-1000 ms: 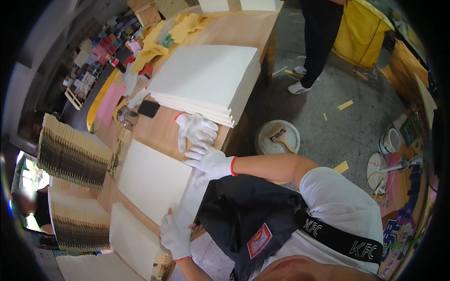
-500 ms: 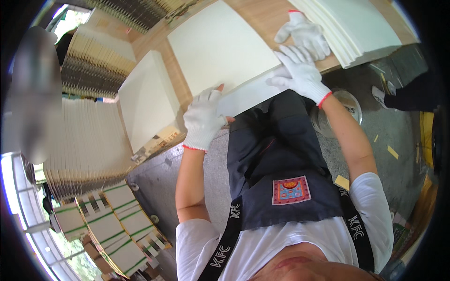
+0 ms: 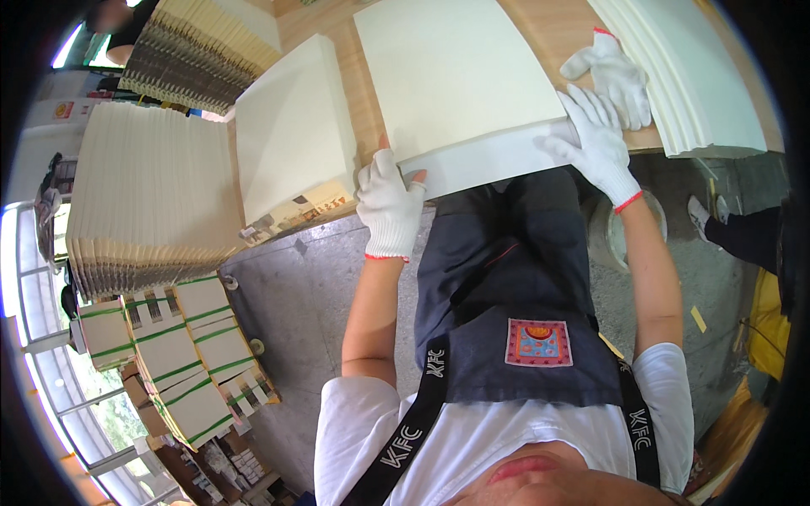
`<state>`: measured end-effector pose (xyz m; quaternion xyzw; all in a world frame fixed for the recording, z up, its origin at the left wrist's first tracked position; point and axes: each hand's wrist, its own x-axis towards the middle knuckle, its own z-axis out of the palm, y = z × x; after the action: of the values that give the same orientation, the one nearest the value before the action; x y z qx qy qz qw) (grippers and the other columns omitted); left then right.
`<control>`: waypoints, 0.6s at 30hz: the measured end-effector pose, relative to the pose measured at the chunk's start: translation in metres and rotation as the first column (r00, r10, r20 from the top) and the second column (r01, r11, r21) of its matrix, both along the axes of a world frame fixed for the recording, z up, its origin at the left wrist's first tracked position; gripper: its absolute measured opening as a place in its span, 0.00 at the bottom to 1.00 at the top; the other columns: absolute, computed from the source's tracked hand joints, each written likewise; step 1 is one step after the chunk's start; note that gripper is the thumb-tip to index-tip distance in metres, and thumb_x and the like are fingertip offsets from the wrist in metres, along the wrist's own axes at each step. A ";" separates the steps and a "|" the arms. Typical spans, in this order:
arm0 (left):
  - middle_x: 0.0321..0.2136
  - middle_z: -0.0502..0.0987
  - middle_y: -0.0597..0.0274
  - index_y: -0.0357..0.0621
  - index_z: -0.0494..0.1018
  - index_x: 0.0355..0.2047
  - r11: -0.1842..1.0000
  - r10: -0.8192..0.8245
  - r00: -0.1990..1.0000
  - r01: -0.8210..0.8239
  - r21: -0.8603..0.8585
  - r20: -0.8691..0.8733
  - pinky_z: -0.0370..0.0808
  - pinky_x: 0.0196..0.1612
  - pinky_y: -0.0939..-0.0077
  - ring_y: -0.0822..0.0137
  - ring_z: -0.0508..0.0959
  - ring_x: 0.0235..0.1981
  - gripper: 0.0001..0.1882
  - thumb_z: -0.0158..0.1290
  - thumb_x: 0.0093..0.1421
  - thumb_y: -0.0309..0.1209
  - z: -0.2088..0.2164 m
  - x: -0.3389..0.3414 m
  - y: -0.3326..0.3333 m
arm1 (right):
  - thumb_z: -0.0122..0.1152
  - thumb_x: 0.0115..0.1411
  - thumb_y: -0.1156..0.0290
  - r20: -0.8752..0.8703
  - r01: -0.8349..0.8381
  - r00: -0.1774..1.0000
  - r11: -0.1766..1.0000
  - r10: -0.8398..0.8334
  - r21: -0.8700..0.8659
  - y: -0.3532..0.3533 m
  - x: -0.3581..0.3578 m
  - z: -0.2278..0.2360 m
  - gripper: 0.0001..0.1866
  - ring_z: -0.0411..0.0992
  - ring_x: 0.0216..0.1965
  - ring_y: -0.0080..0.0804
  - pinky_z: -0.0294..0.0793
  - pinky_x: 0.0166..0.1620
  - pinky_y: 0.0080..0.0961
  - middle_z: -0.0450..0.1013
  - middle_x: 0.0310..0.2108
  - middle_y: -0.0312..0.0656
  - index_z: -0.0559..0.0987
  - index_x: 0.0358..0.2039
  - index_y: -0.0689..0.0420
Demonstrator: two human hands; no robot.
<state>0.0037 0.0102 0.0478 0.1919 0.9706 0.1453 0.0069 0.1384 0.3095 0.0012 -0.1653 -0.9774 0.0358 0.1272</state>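
A stack of large cream paper sheets (image 3: 460, 76) lies on the wooden table (image 3: 574, 29), its near edge hanging over the table's front. My left hand (image 3: 388, 202), in a white glove with a red cuff, grips the stack's near left corner with the thumb on top. At the near right corner my right hand (image 3: 595, 143), gloved the same way, holds the stack with fingers spread over it. Just beyond my right hand a loose white glove (image 3: 612, 72) lies on the table. My dark apron (image 3: 515, 295) is below the stack.
Another cream stack (image 3: 291, 135) sits to the left and a thicker one (image 3: 683, 76) to the right. Piles of folded booklets (image 3: 152, 185) and green-strapped bundles (image 3: 181, 346) fill the left. A bucket (image 3: 624, 232) stands on the floor. Another person's shoe (image 3: 700, 215) is at the right.
My head has tipped down toward the table's front. Both hands have come to the near corners of the middle stack, and its edge now overhangs the table a little more.
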 end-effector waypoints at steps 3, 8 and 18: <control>0.49 0.76 0.48 0.51 0.62 0.63 0.989 0.120 0.993 -0.120 0.083 -0.002 0.77 0.48 0.50 0.45 0.77 0.50 0.40 0.67 0.52 0.36 -0.011 0.003 0.002 | 0.52 0.58 0.30 -0.029 -0.030 0.999 1.000 0.030 -0.005 0.002 0.001 -0.001 0.48 0.52 0.71 0.46 0.43 0.73 0.45 0.59 0.69 0.48 0.64 0.68 0.54; 0.50 0.75 0.45 0.55 0.62 0.65 0.973 0.081 0.996 -0.074 0.219 -0.023 0.76 0.50 0.52 0.44 0.77 0.50 0.40 0.67 0.53 0.36 -0.022 -0.001 -0.004 | 0.52 0.56 0.28 0.017 0.011 1.000 0.999 -0.010 -0.040 -0.001 0.000 0.006 0.51 0.51 0.72 0.44 0.41 0.73 0.44 0.58 0.69 0.48 0.64 0.68 0.56; 0.51 0.74 0.45 0.56 0.61 0.65 0.972 0.024 0.995 -0.001 0.234 -0.097 0.76 0.49 0.51 0.43 0.77 0.49 0.41 0.67 0.52 0.36 -0.032 -0.004 -0.012 | 0.52 0.57 0.29 0.057 0.022 0.998 0.998 -0.018 -0.056 -0.002 -0.001 0.008 0.51 0.49 0.72 0.43 0.39 0.74 0.44 0.56 0.71 0.47 0.62 0.69 0.55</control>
<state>-0.0004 -0.0015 0.0159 0.1922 0.9471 0.2488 -0.0647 0.1378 0.3071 0.0092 -0.1795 -0.9774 0.0575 0.0952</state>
